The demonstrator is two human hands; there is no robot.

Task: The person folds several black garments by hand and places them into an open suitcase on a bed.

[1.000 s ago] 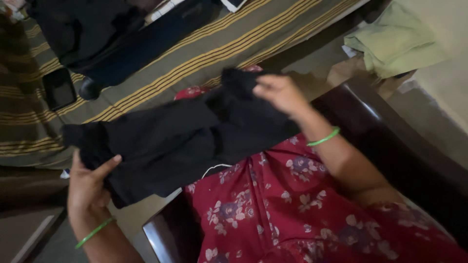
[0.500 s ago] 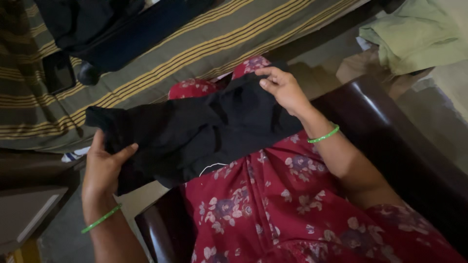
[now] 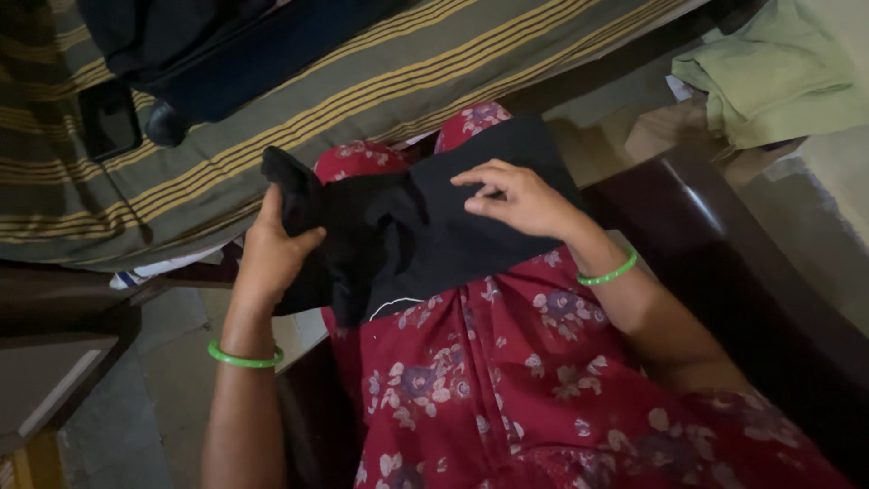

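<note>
A black garment [image 3: 425, 226] lies across my lap, over my red floral dress [image 3: 525, 380]. My left hand [image 3: 270, 258] grips the garment's bunched left end, thumb on top, and has it folded in toward the middle. My right hand [image 3: 516, 199] rests flat on the garment's right part, fingers spread and pressing it down on my knee. Both wrists wear a green bangle.
A bed with a striped olive and yellow sheet [image 3: 362, 81] runs ahead of my knees, with dark clothes [image 3: 217, 45] and a black phone [image 3: 109, 122] on it. Pale green cloth [image 3: 778, 72] lies at the upper right. A dark wooden chair arm [image 3: 742, 263] is on my right.
My left hand has swept the garment's left end rightward, folding it in over my lap. My right hand has let go of the top edge and now lies flat on the cloth.
</note>
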